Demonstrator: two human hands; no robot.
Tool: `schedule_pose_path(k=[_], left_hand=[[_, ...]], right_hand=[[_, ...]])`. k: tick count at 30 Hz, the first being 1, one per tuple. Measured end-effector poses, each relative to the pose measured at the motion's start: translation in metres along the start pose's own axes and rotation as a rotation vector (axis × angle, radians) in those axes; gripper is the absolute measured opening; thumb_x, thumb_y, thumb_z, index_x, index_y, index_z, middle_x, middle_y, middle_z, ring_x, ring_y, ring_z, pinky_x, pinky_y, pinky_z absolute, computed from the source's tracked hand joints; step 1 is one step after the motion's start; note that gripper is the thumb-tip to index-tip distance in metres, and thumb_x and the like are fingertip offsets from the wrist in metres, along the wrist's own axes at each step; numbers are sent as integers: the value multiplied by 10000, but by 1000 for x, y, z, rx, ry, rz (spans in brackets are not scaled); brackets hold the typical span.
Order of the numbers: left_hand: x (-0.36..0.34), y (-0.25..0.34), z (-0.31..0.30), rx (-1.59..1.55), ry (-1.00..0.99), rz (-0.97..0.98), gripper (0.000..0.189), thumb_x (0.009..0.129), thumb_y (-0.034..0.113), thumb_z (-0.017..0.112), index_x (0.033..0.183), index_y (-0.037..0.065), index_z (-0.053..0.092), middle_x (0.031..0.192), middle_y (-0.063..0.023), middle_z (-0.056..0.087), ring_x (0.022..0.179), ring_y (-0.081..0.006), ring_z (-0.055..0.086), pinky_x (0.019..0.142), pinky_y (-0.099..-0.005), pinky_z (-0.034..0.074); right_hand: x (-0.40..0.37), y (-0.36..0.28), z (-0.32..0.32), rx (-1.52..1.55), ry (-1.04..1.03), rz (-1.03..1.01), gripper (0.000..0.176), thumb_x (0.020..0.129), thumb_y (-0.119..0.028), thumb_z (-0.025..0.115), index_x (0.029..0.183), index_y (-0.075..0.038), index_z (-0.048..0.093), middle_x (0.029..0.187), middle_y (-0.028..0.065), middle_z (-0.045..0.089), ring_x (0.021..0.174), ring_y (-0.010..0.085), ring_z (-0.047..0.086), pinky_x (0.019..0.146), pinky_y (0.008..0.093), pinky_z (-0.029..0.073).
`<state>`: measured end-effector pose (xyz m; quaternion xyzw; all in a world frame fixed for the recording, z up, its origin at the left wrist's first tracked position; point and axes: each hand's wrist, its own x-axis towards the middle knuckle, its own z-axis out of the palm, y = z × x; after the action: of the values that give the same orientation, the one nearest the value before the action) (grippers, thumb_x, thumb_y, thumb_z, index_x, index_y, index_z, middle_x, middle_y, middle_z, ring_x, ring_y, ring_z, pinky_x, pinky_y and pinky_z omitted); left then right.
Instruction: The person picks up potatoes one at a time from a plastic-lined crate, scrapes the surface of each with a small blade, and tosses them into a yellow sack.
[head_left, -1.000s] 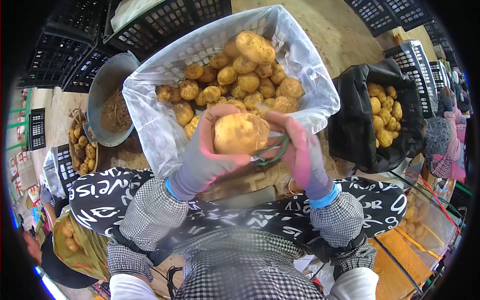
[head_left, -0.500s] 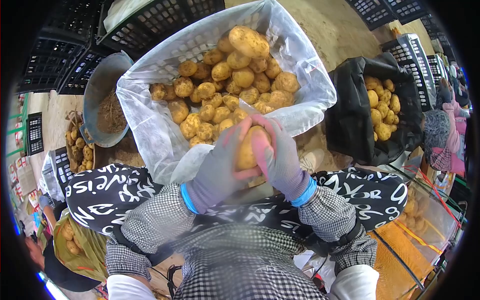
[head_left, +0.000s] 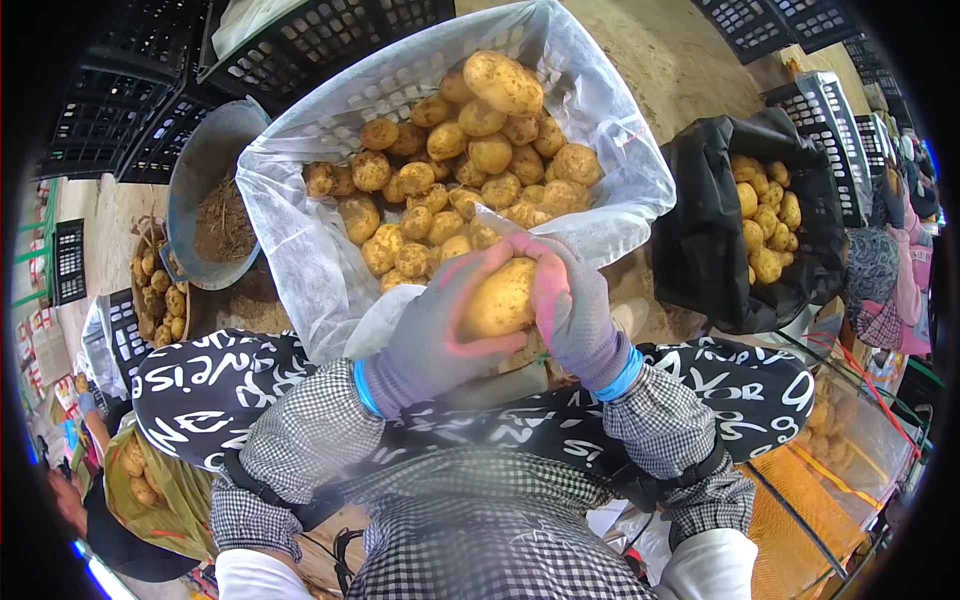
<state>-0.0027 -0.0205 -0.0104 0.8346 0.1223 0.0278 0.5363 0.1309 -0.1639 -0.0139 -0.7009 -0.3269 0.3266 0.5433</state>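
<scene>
A large yellow potato sits between my gloved hands, in front of the lined crate. My left hand wraps round its left and lower side, fingers and thumb closed on it. On the other side, my right hand presses its fingers against the potato's right end. Both gloves are grey with pink fingertips. Just beyond the hands, a crate with a white liner holds many soil-marked potatoes. Below the hands, a greyish rounded object is partly hidden.
A black-lined crate with cleaner potatoes stands at right. At left are a bucket with soil inside and a box of small potatoes. Black crates are stacked behind. A green bag of potatoes lies lower left, near another person.
The potato has turned from upright to lying more sideways between my hands. My right hand has shifted slightly right, showing more of the potato.
</scene>
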Motion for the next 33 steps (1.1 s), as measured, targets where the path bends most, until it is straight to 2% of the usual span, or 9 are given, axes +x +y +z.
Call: schedule_pose_path(k=[3, 6, 9, 11, 21, 25, 29, 30, 33], left_hand=[[0, -1, -7, -165, -71, -47, 825, 799, 251, 784, 1481, 92, 348, 1392, -152, 454, 1281, -277, 488, 1074, -390, 400], [1, 7, -9, -921, -77, -220, 755, 865, 217, 735, 1481, 73, 323, 1387, -119, 455, 1263, -223, 496, 1069, -366, 406], [2, 1, -12, -986, -58, -212, 686, 915, 205, 682, 1474, 56, 311, 1365, -86, 453, 1220, -175, 510, 1052, -329, 414], [-4, 3, -8, -955, -94, -220, 634, 940, 224, 650, 1457, 46, 330, 1348, -78, 459, 1201, -155, 510, 1035, -311, 420], [-5, 11, -8, -844, -172, -265, 495, 1004, 292, 547, 1396, 27, 403, 1302, -75, 510, 1192, -128, 507, 1010, -295, 433], [-6, 13, -11, -991, -230, -295, 477, 1007, 281, 535, 1393, 28, 414, 1317, -89, 508, 1223, -149, 499, 1030, -305, 424], [-3, 16, -11, -1004, -163, -210, 562, 954, 268, 611, 1415, 32, 391, 1369, -128, 452, 1273, -195, 464, 1052, -336, 408], [-3, 13, -8, -970, -103, -150, 604, 929, 264, 650, 1421, 33, 385, 1379, -139, 437, 1283, -209, 454, 1058, -348, 402], [-1, 5, -4, -342, 87, -34, 806, 776, 210, 784, 1445, 46, 366, 1366, -173, 413, 1263, -280, 452, 1058, -393, 391]], right_hand=[[-2, 2, -3, 55, -11, 52, 352, 958, -167, 522, 1266, -1, 554, 918, 104, 631, 743, 148, 595, 665, 282, 484], [4, -13, 0, 137, 22, 179, 390, 986, -279, 505, 1239, 7, 578, 920, 88, 634, 726, 130, 596, 662, 270, 482], [10, -15, 0, 163, -2, 112, 440, 1009, -361, 465, 1197, 11, 606, 923, 101, 629, 723, 121, 594, 672, 271, 481], [11, 8, -2, -165, -51, -192, 351, 985, -304, 536, 1154, -8, 621, 942, 146, 625, 872, 162, 646, 741, 326, 510], [-2, -11, -5, 56, -142, 343, 414, 1007, -346, 468, 955, 29, 635, 724, 140, 615, 704, 213, 627, 659, 356, 497], [-2, -5, -5, 99, -93, 352, 401, 1017, -320, 446, 962, 26, 639, 785, 162, 628, 745, 202, 635, 659, 342, 502], [0, 33, 3, 39, 47, 39, 605, 1036, -495, 346, 1094, 44, 615, 945, 75, 656, 779, 111, 635, 672, 250, 534], [3, 24, -1, 177, 37, 163, 610, 1036, -497, 347, 1131, 48, 603, 1004, 80, 649, 843, 115, 624, 727, 259, 527], [9, -5, -12, 455, -28, 361, 567, 1036, -452, 377, 1235, 46, 562, 1091, 93, 636, 959, 140, 612, 818, 290, 523]])
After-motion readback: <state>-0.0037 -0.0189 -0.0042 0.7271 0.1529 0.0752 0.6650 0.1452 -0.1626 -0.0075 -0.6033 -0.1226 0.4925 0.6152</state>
